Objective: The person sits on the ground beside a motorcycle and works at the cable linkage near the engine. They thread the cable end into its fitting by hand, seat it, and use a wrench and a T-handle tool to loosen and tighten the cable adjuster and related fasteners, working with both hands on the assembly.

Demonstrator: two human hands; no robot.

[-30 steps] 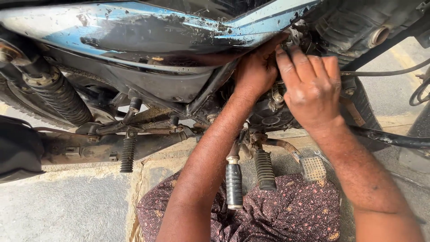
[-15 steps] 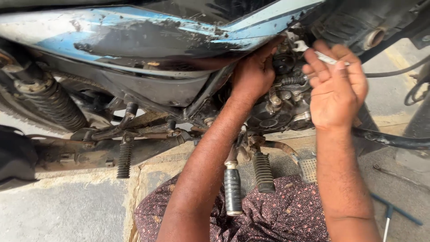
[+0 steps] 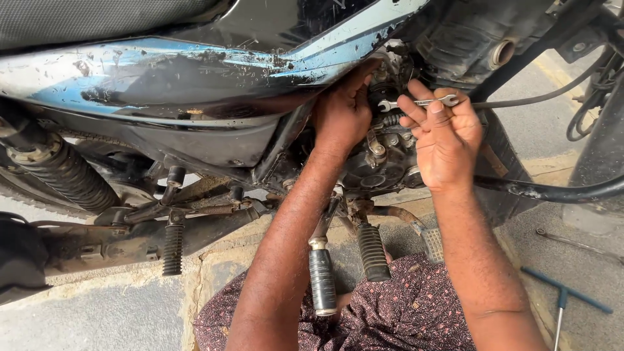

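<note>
- Your right hand (image 3: 448, 146) pinches a slim steel spanner (image 3: 419, 103) between fingertips beside the motorcycle engine (image 3: 383, 162): light, rigid, likely greasy, so grip mid-shank
- Your left hand (image 3: 343, 114) reaches into the engine bay, fingers curled, their hold hidden

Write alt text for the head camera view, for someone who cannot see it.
A person's right hand holds a small silver spanner at a motorcycle engine, while the left hand reaches in under the blue and black side panel. Footpegs hang below, and a blue T-handle tool lies on the pavement at right.
</note>
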